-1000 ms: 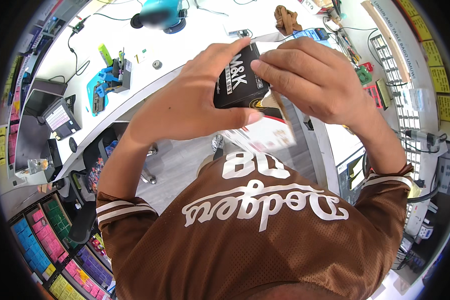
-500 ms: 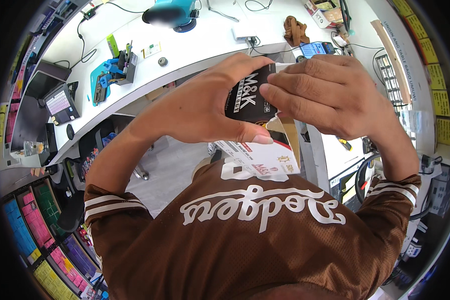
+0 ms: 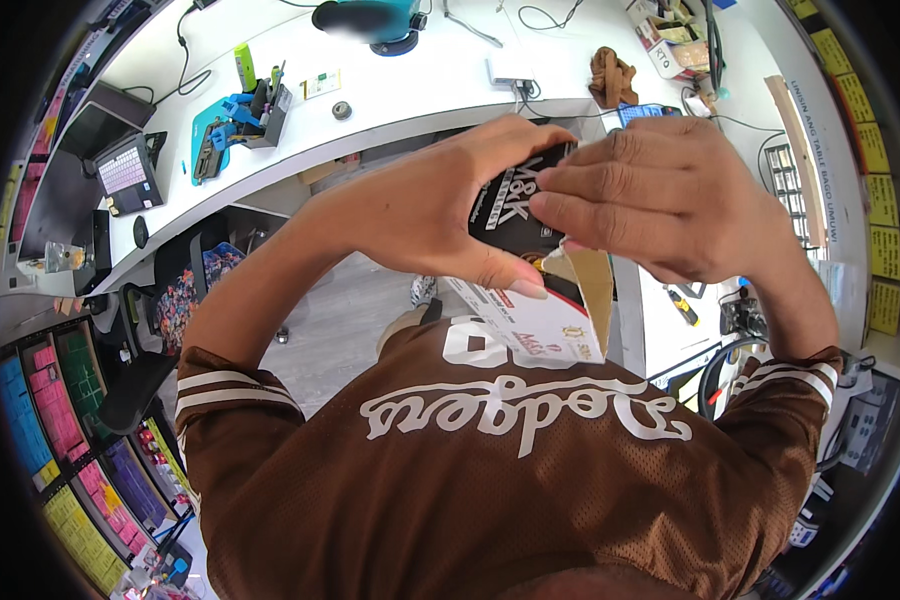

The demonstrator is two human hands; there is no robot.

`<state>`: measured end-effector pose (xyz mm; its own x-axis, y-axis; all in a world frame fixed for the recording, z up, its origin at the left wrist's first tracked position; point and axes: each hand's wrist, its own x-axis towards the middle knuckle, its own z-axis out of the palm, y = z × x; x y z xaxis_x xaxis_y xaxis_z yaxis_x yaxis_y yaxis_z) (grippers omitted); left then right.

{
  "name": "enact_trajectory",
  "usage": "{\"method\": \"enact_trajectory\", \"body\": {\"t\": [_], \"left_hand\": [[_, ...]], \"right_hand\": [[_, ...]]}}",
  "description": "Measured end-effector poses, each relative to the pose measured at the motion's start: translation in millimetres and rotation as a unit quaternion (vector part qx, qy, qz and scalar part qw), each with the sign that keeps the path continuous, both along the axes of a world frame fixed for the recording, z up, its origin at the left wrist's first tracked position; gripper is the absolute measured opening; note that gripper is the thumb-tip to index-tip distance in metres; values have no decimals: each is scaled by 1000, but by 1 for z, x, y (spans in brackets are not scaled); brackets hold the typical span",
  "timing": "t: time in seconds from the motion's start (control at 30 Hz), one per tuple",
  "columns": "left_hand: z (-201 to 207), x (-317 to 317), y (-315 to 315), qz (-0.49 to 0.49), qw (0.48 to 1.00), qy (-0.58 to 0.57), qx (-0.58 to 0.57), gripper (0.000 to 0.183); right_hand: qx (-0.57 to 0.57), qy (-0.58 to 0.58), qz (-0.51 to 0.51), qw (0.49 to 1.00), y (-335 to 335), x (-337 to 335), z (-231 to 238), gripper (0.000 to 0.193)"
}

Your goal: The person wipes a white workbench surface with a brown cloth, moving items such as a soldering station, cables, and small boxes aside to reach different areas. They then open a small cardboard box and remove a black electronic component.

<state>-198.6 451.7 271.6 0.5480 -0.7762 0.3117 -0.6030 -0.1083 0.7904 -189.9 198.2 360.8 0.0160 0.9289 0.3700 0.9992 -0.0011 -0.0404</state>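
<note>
A small cardboard box, black on its upper face and white with red print on its side, is held up in front of my chest. My left hand wraps round it, the thumb along the near edge and the fingers over the far edge. At the box's right end my right hand has its fingers bent and pressed together against the black face and the end. A brown cardboard flap stands out below those fingers, and the edge beside it looks torn. What is inside the box is hidden.
Beyond my hands runs a white desk with a tool holder, a tape roll, a brown cloth and cables. A laptop stands at left, a chair below it. A yellow-handled tool lies at right.
The box and both hands have shifted slightly right and down in the picture. More of the brown flap shows under my right fingers. The hold of my left hand looks the same.
</note>
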Motion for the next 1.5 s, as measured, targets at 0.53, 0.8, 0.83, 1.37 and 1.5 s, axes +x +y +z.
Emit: {"method": "enact_trajectory", "body": {"t": [0.53, 0.8, 0.83, 1.37, 1.5], "left_hand": [[26, -5, 2, 65, 991, 103, 59, 108], [29, -7, 6, 68, 995, 44, 58, 105], [29, -8, 7, 72, 995, 34, 62, 105], [36, -18, 16, 197, 968, -146, 49, 106], [47, -19, 12, 220, 932, -277, 79, 105]], "right_hand": [[86, 48, -96, 991, 1, -8, -15, 20], [73, 39, -101, 991, 4, -16, -8, 20], [73, 35, -102, 991, 5, -17, -8, 20], [181, 325, -208, 905, 2, -27, -11, 35], [196, 562, -327, 734, 2, -26, -14, 38]]}}
